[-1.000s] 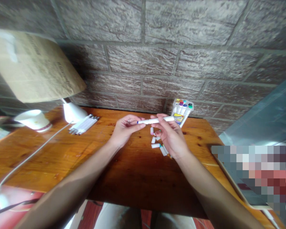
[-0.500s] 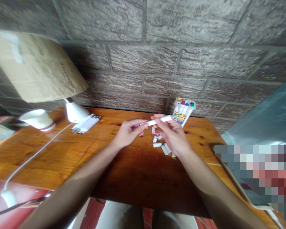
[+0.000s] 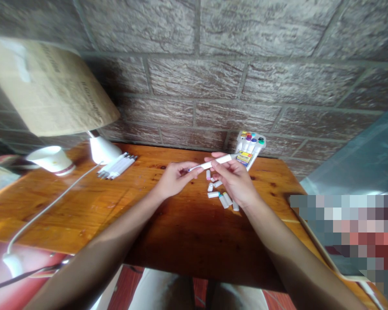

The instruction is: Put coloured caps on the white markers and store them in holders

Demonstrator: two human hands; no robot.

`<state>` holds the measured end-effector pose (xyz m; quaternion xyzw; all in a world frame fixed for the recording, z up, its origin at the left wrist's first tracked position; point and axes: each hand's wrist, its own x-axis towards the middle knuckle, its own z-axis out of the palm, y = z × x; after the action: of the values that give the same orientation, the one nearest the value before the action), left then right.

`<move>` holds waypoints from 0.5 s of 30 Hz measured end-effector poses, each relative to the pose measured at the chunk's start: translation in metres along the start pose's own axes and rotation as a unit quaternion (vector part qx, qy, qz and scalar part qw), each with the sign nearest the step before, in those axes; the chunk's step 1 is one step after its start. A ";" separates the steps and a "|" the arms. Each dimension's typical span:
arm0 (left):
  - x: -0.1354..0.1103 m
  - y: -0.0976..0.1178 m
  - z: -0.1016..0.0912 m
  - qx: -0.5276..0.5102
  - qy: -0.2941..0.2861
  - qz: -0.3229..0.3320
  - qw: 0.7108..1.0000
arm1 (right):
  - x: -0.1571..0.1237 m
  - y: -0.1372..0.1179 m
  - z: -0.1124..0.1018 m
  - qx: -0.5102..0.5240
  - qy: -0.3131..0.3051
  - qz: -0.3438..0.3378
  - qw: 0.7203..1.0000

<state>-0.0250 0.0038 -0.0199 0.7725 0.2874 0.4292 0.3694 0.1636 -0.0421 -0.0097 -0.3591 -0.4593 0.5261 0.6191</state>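
Between my hands, above the middle of the table, a white marker (image 3: 220,161) with a grey right end lies slightly tilted. My left hand (image 3: 177,177) pinches its left end, where a small dark blue tip shows. Around its middle and right part, the fingers of my right hand (image 3: 234,178) are closed. Just below the hands lie several loose white marker caps (image 3: 223,201), some with coloured ends; my right hand covers part of that group. Behind my right hand stands a clear marker case (image 3: 258,151) with several coloured markers and a yellow label.
A row of white and grey markers (image 3: 119,166) lies left on the wooden table (image 3: 168,232), beside a lamp (image 3: 101,148) with its cord (image 3: 56,206). A white cup (image 3: 53,160) stands farther left. At the right edge lies a tablet-like device (image 3: 326,254), partly pixelated. A stone-block wall (image 3: 220,82) rises behind.
Both hands stay nearly in place on the marker. More of its dark blue left end shows beside my left fingers. The view has shifted very slightly.
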 end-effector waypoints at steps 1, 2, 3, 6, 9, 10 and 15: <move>0.000 0.000 0.000 0.011 0.000 0.006 1.000 | 0.000 0.000 0.000 -0.001 -0.002 0.002 1.000; -0.001 0.000 -0.001 0.021 0.000 0.011 1.000 | 0.000 0.000 0.000 -0.002 -0.007 0.003 1.000; -0.001 0.000 -0.002 0.029 -0.001 0.016 0.999 | 0.000 0.000 0.000 -0.004 -0.014 0.004 1.000; -0.003 0.000 -0.003 0.031 0.000 0.023 0.999 | 0.000 0.001 0.000 -0.016 -0.032 0.007 0.999; -0.004 0.001 0.000 -0.001 0.017 0.009 1.000 | -0.001 0.002 0.000 -0.030 -0.037 0.003 0.999; -0.004 0.002 0.001 -0.014 0.025 0.000 1.000 | -0.001 0.002 -0.001 -0.033 -0.038 0.001 0.999; -0.005 0.008 0.008 -0.044 0.033 -0.033 0.998 | -0.004 -0.002 0.001 -0.062 -0.047 -0.021 0.997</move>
<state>-0.0194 -0.0073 -0.0189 0.7308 0.3055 0.4547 0.4073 0.1633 -0.0461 -0.0082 -0.3622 -0.5273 0.4996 0.5841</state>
